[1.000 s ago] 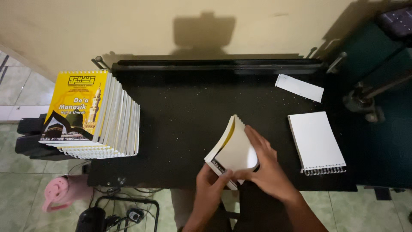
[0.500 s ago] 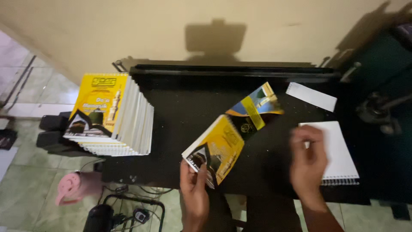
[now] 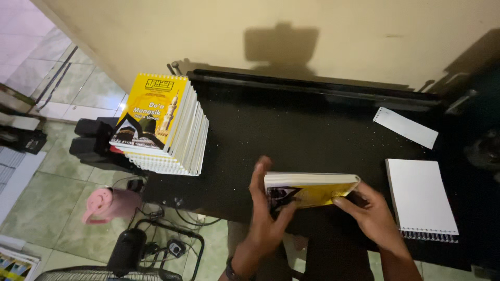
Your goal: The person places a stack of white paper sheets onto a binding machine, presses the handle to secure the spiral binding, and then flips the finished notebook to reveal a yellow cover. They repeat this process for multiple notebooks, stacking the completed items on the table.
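Pinching yellow booklet (image 3: 310, 189), fingers (image 3: 348, 203) at ends

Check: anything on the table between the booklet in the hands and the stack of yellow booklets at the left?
Nothing visible. The booklet is gripped by the left hand and right hand; between it and the stack lies only bare black table. The white pad and paper strip lie on the right side.
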